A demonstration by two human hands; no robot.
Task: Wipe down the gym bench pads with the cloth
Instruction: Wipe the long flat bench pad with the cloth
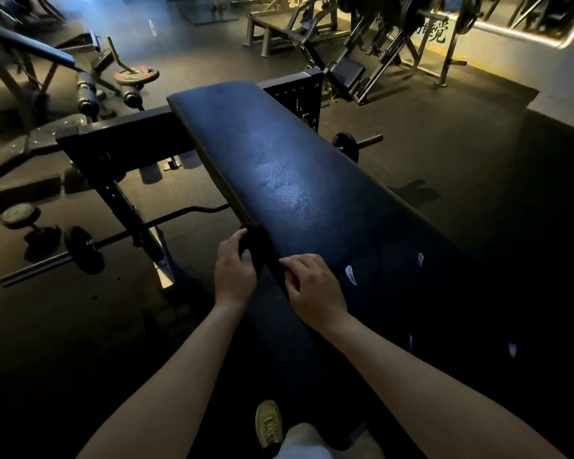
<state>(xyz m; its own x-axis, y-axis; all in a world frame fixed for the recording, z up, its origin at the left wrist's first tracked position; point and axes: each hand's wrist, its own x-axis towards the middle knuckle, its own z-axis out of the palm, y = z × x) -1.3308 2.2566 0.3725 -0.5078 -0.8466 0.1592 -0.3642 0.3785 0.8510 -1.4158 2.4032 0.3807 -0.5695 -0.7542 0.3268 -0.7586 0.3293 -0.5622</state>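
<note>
Dark cloth (pixel 257 241), bunched, nearly same tone as the padding, texture lost in dim light. Draped over left long edge of black bench pad (pixel 279 154), on near half of that surface. Pad long, glossy, leather-grained, pale sheen patch mid-length, far end over black frame (pixel 130 134). Four small white smears (pixel 351 274) on near right part of pad. Count: one cloth, one pad, two grips, one tan shoe (pixel 269 422) at bottom edge. Left grip (pixel 234 273) grasping cloth from the pad's side, fingers curled round its near end, rest of cloth sticking out beyond the fingers toward far end. Right grip (pixel 315 286) on pad top just beside cloth, fingers bent, index tip close to cloth's near end; touching cloth or not, clenched or not: cannot tell. Both forearms bare. On dark floor (pixel 478 193): one dumbbell (pixel 17 217) far left, one loaded bar (pixel 83 250) just below it, one short bar with plate (pixel 353 145) right of pad. One plate with red marks (pixel 136 76) by far-left machine. More machines at back, blurred.
</note>
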